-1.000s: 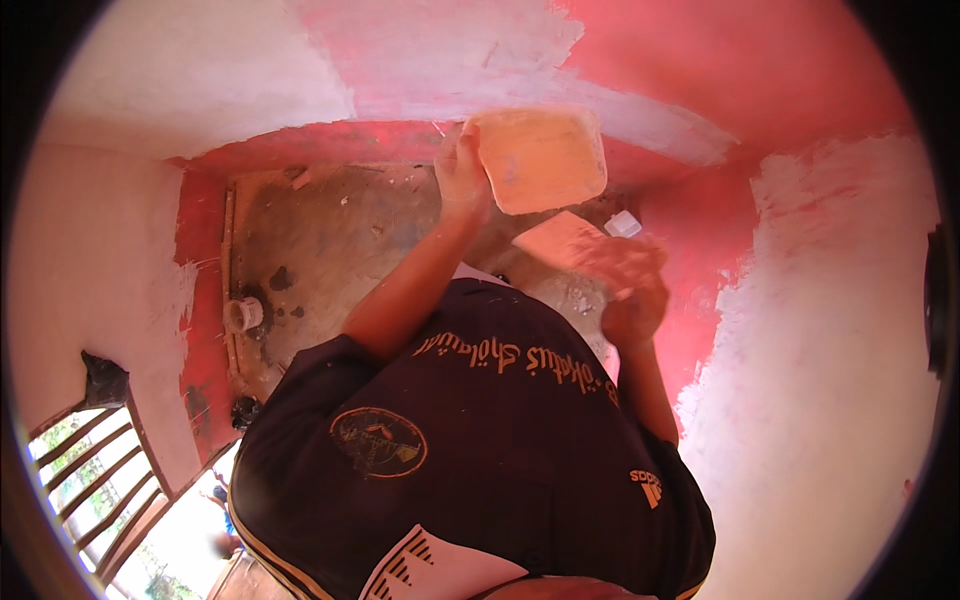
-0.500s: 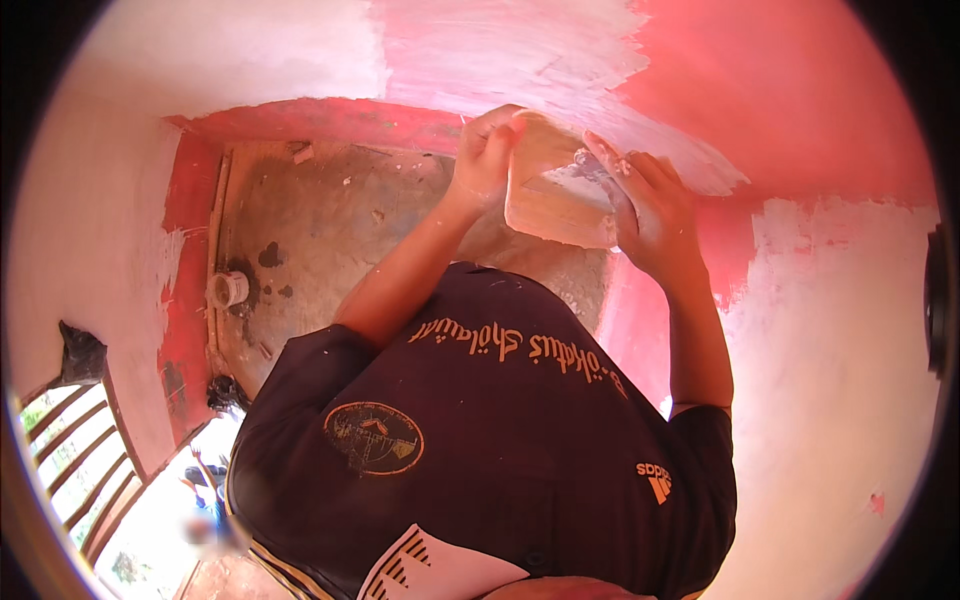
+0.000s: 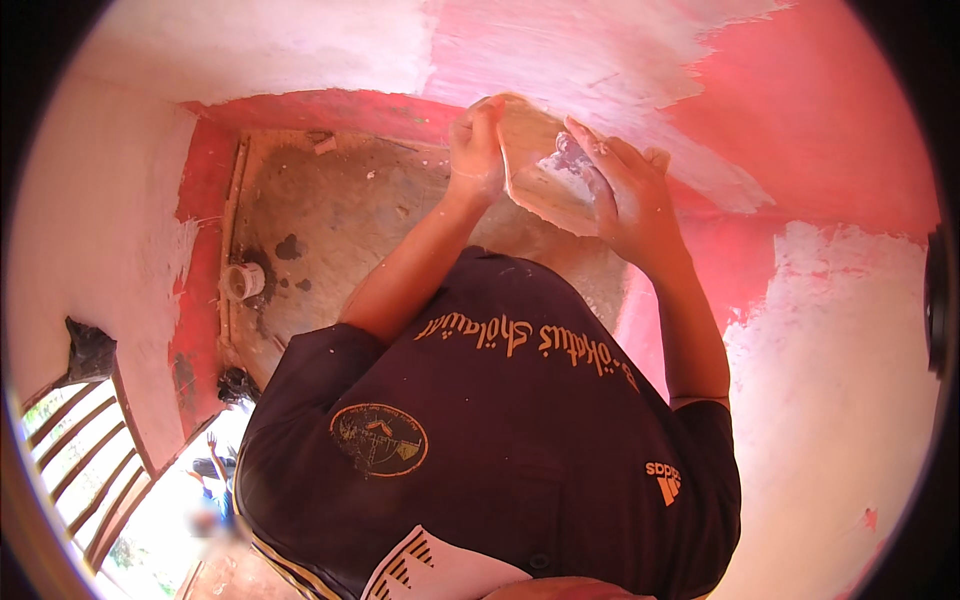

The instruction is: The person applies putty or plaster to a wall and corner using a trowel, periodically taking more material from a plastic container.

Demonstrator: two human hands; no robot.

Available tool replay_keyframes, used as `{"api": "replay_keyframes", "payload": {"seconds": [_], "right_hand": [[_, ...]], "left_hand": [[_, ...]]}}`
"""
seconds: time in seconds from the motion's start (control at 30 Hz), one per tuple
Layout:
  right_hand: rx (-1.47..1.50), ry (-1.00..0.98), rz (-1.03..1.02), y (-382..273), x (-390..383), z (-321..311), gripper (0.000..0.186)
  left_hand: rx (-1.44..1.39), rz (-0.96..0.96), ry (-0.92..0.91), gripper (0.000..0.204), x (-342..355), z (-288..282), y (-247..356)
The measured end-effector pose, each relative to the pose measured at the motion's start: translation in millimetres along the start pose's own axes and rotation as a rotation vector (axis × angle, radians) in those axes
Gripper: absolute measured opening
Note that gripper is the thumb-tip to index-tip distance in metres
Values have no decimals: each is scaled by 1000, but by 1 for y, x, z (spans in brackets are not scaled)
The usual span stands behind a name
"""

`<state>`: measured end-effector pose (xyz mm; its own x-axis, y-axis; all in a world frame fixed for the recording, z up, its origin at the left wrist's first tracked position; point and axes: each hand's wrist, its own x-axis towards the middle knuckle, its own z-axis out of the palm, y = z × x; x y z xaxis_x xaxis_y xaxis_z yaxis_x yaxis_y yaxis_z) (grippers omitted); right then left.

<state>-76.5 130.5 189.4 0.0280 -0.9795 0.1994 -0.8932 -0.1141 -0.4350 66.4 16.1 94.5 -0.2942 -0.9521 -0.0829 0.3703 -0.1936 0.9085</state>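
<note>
A thin tan board (image 3: pixel 532 132) is held up in front of the wall, its left edge gripped in my left hand (image 3: pixel 476 150) between thumb and fingers. Whitish paste is smeared over part of its face. My right hand (image 3: pixel 638 195) is at the board's right side, closed on what looks like a flat greyish scraper (image 3: pixel 572 152) with clumps of paste on it. Flecks of paste also stick to the right fingers. The scraper's far edge and part of the board lie hidden behind the right hand.
The wall ahead (image 3: pixel 560 50) is pink, partly coated whitish. A white bucket (image 3: pixel 243 281) stands on the stained floor (image 3: pixel 340 210) at left. A black plastic bag (image 3: pixel 90 352) hangs by a barred window (image 3: pixel 85 450). Another person (image 3: pixel 213 490) is outside, lower left.
Both hands have shifted slightly left and up in view with the board, which is tilted more. My right hand and the scraper have moved a little across its face.
</note>
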Motion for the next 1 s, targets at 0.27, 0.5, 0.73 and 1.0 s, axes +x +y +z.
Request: {"api": "replay_keyframes", "payload": {"seconds": [0.27,0.5,0.73,1.0], "right_hand": [[44,152,-32,3,8,19,50],[50,310,74,3,17,2,42],[70,542,111,16,17,-17,36],[237,629,329,8,10,-40,35]], "left_hand": [[-77,-54,-25,36,22,-8,4],[-153,-242,-332,37,46,-8,10],[-502,-361,-346,49,39,1,0],[-408,-233,-242,48,31,-3,-9]]}}
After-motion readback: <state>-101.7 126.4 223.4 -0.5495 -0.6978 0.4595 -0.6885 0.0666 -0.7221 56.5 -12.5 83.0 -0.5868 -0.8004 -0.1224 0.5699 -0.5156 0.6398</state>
